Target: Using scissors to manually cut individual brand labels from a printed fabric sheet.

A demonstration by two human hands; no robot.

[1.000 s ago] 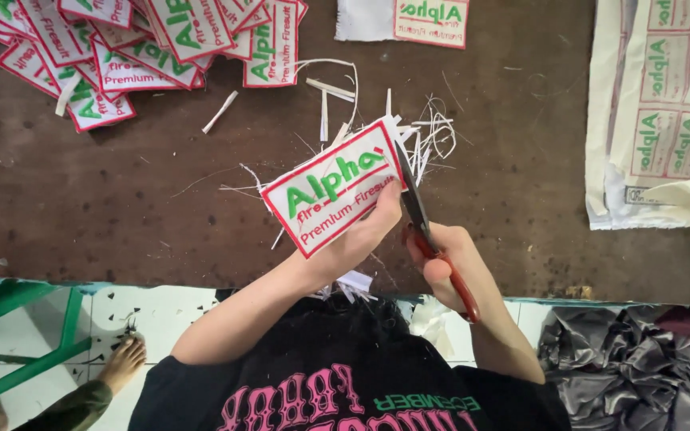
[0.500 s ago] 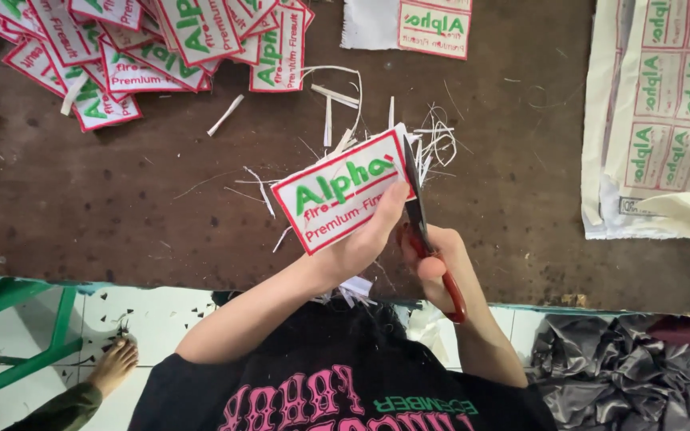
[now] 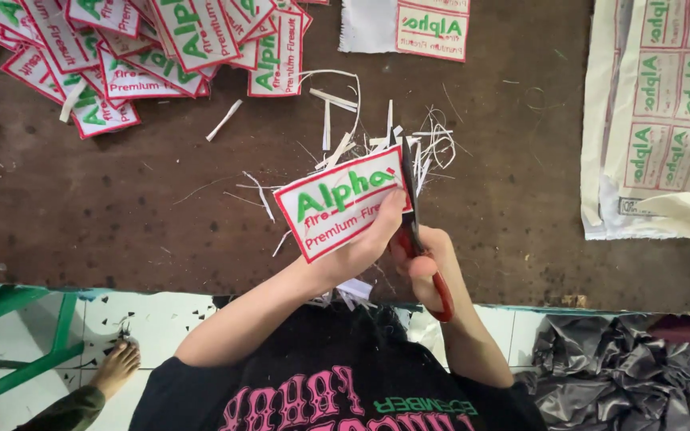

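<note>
- One patch (image 3: 343, 209) sat pinched in the left hand (image 3: 365, 243), above the bench's (image 3: 121, 215) near edge.
- The right hand's (image 3: 429, 259) grip was closed on red-handled scissors (image 3: 413, 223), blades at the patch's right edge.
- Many trimmed patches (image 3: 145, 56) lay piled far left; judging by that, much was done.
- An uncut sheet (image 3: 668, 104) remained far right.
- White scraps (image 3: 377, 136) littered the middle.

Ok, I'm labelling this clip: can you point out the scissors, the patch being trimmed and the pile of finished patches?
scissors (image 3: 410, 199): head view, on the dark blade.
patch (image 3: 337, 209): head view, on its white middle.
pile of finished patches (image 3: 161, 48): head view, on a top patch.
</note>
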